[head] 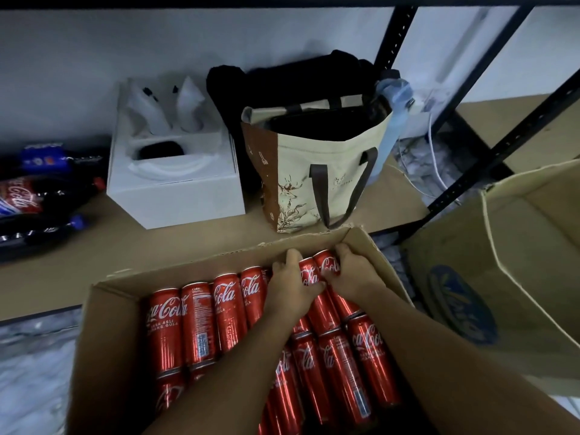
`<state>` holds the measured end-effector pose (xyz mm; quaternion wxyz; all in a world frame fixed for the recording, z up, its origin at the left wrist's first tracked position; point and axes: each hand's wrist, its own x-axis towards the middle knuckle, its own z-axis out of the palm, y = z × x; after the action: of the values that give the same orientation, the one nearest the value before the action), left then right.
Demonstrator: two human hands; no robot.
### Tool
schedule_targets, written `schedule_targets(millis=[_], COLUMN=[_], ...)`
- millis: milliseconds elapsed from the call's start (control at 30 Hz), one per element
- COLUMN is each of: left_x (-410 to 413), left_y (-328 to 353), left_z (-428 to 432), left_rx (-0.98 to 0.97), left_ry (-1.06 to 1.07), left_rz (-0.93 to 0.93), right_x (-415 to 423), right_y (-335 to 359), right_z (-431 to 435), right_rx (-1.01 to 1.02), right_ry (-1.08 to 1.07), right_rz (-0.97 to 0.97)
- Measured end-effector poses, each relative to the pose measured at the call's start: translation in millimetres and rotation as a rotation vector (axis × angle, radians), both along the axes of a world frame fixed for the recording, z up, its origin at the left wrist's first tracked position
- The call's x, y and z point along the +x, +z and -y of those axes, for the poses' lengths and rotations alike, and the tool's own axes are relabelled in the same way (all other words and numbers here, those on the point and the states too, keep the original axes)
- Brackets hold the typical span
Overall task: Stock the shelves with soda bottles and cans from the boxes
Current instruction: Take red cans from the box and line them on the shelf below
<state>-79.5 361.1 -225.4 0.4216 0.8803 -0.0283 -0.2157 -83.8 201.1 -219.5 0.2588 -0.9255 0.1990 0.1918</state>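
In the far right corner of the cardboard box [219,259], the left hand [292,285] and right hand [353,274] are each clamping around slim, glossy red cans [327,264] lying side by side.

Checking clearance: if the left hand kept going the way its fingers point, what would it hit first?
The left hand would most likely meet the far wall of the cardboard box first; the tote bag stands beyond.

Left grip [290,279], right grip [353,274] clasp cans [326,265] in box [103,334].
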Motion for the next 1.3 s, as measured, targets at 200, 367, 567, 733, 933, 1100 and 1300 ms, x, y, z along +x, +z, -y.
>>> schedule_targets(millis=[200,367,567,733,933,1100,1300], left_x=[-5,-13,-22,-23,-41,-53,-62], left_y=[3,8,21,37,73,137,250], left_z=[-13,-25,-31,-35,-49,-72,-96], left_rx=[-0.127,-0.222,-0.242,-0.200,-0.107,-0.099,-0.180], left_ry=[0.093,0.184,0.193,0.133,0.004,-0.100,-0.246], left_rz=[0.082,0.079,0.148,0.227,0.319,0.374,0.557], right_x=[6,4,-2,-15,-63,-93,-121], right_y=[-6,-5,-2,21,72,142,249], right_z=[-5,-4,-11,-13,-16,-27,-46], right_rx=[0.037,0.133,0.151,0.142,0.150,0.282,0.451], right_ry=[-0.015,0.014,0.060,0.025,-0.001,-0.027,0.029], right_rz=[-0.047,-0.071,-0.075,0.106,0.339,0.472,0.637])
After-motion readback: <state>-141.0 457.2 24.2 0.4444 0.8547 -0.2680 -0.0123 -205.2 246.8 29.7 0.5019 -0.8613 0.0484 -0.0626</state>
